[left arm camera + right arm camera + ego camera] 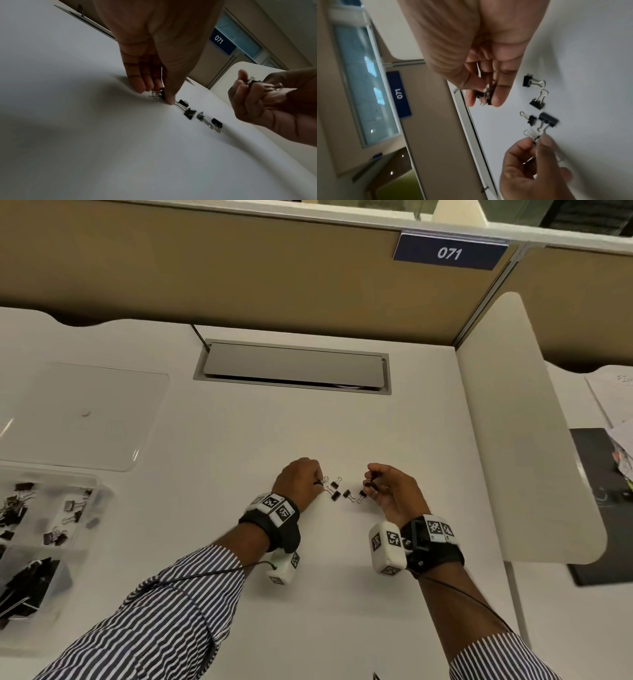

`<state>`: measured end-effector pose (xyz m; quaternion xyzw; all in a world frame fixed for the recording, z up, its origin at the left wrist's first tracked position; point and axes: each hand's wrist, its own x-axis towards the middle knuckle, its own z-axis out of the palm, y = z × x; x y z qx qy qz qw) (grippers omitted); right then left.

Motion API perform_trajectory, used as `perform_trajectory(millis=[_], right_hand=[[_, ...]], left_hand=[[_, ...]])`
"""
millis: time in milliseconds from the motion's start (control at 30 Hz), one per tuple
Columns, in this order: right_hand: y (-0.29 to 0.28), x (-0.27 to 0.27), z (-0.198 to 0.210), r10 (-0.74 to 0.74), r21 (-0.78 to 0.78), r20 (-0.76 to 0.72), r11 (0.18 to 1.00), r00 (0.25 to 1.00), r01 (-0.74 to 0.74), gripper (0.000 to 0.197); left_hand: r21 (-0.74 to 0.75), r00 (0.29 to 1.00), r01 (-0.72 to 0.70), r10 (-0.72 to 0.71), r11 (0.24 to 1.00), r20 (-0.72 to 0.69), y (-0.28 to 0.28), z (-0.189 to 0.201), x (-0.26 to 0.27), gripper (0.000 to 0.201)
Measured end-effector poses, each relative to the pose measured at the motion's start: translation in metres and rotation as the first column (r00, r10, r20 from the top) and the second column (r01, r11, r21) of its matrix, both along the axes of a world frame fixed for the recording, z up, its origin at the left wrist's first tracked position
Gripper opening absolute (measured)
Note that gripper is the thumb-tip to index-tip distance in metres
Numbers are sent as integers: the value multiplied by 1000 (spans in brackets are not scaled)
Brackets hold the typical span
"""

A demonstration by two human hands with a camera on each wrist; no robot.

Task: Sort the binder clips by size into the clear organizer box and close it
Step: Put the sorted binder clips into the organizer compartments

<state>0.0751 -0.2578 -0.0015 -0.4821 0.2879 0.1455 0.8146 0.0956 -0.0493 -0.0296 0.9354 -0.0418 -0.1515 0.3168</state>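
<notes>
White cubicle desk [239, 440] with tan partition walls and a blue "071" sign [449, 253] up at 1 o'clock. Dead center there are four small black binder clips [346, 493] loose on the desk between the hands. Left hand [301, 479] is down on the surface, thumb and fingers pinched around one small clip [158, 93] at the 9 o'clock end of the row. Right hand [390, 491] is lifted a bit at 3 o'clock, fingers curled around a little bunch of clips [488, 93]. The clear organizer box [102, 491] sits way off at 8 o'clock, lid [137, 412] flipped open behind it, with clips already in several compartments.
</notes>
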Motion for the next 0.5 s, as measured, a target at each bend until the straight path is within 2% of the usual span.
perform_trajectory(millis=[67, 133, 200, 233, 267, 300, 333, 367, 400, 433, 500], right_hand=[[2, 1, 0, -7, 69, -68, 998, 998, 12, 22], [4, 1, 0, 33, 27, -109, 999, 993, -31, 20], [6, 1, -2, 86, -149, -108, 984, 990, -101, 21], [6, 2, -4, 124, -311, -83, 939, 989, -144, 20], [6, 2, -6, 191, -509, -55, 839, 980, -192, 18], [5, 2, -8, 287, -705, -48, 668, 957, -236, 15], [4, 2, -10, 384, -845, -81, 464, 920, -267, 11], [4, 1, -10, 453, -910, -140, 291, 881, -295, 4], [4, -1, -10, 487, -933, -201, 169, 850, -318, 2], [3, -4, -12, 503, -937, -245, 99, 829, -336, 7], [2, -8, -16, 517, -937, -281, 34, 809, -348, 13]], left_hand=[[9, 1000, 6, -6, 1000, 22, 4, 0, -1, 9], [16, 999, 11, -11, 1000, 34, 6, 1, -2, 11], [0, 1000, -5, 5, 1000, 17, 8, 4, -3, 12], [-15, 1000, -18, 18, 1000, -1, 10, 5, -2, 12], [-36, 999, -30, 30, 999, -21, 13, 5, -1, 12], [-60, 998, -44, 41, 997, -41, 15, 4, 0, 13], [-89, 997, -61, 55, 994, -62, 18, 3, 1, 14], [-120, 994, -82, 72, 989, -84, 21, 2, 1, 15], [-148, 991, -104, 90, 983, -99, 23, 1, 1, 15], [-169, 988, -123, 105, 978, -109, 26, 1, 1, 15], [-190, 986, -138, 118, 972, -114, 29, 3, 1, 12]])
